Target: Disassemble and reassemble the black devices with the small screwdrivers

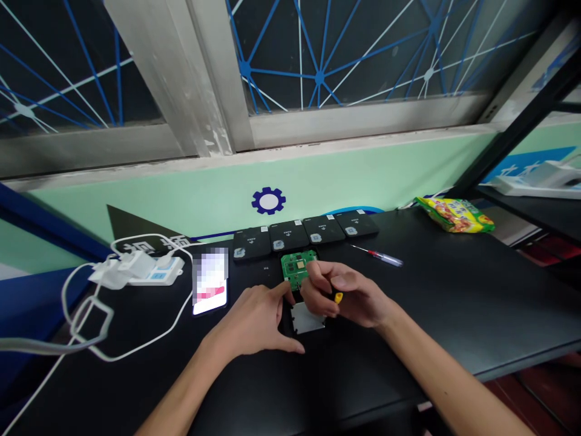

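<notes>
A black device casing (287,315) lies on the black table, with a green circuit board (293,266) at its far end and a silver metal plate (308,319) at its near end. My left hand (258,318) rests at its left side, thumb and forefinger spread apart, the forefinger touching the casing's edge by the board. Above the board and plate, my right hand (342,292) has its fingers curled around a small tool with a yellow end (338,297). Most of that tool, including its tip, is hidden by the hand.
Several black boxes (288,236) stand in a row at the back. A screwdriver (379,257) with a clear and red handle lies to the right, a snack bag (456,215) farther off. At left are a lit phone (210,281), a power strip (157,270) and looping white cables (136,353).
</notes>
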Available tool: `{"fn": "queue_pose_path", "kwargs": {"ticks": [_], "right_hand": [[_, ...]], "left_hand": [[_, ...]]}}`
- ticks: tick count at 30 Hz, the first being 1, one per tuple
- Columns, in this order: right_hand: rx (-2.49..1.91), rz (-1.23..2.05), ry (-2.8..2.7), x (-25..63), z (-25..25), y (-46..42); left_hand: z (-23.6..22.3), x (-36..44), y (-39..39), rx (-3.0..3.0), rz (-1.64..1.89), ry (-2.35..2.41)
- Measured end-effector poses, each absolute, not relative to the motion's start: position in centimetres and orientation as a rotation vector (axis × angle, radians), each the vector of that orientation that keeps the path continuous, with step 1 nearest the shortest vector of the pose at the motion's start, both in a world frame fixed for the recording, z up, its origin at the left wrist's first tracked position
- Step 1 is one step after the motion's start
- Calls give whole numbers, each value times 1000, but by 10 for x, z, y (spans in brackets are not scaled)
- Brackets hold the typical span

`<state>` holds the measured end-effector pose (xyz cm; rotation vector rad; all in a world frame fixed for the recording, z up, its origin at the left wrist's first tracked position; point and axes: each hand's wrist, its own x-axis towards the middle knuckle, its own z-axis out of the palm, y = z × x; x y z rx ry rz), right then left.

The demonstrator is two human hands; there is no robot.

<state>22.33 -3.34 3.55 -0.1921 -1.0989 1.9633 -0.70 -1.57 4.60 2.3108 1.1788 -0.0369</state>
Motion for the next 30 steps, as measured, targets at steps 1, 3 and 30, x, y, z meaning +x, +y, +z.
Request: {"fn": "queue_pose_path", "kwargs": {"ticks": [1, 3, 30], "right_hand": [[-217, 1930, -1127, 224, 35, -33], [-265, 1872, -1182, 225, 35, -33], [-230, 1898, -1146, 224, 32, -33]], "left_hand": [[46, -7, -16, 2307, -36, 1174], [46, -7, -16, 2298, -32, 1172], [47, -7, -15, 2292, -41, 1165]]}}
